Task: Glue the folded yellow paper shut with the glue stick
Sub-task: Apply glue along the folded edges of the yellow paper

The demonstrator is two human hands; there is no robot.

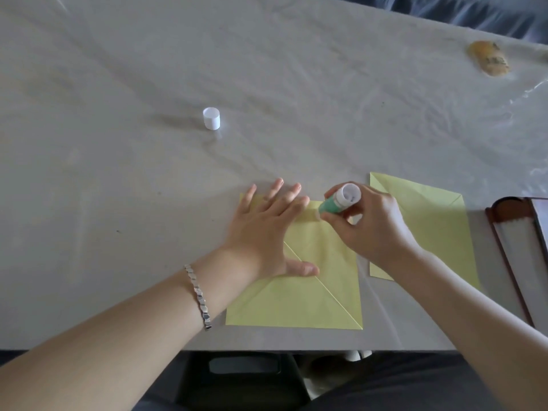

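Head cam: left hand (267,229) flat, fingers spread, pinning folded yellow paper (296,301) near front of table (118,173). Right hand (373,226) curled round glue stick (335,203), tip down on top flap. Looks thin, floppy, slidey; probably best pressed flat beside the tip.

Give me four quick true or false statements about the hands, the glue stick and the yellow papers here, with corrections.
1. The right hand holds the glue stick. True.
2. The glue stick is capped. False: its white cap stands on the table, apart.
3. The left hand lies flat on the folded yellow paper. True.
4. Only one yellow sheet is in view. False: a second yellow paper lies to its right.
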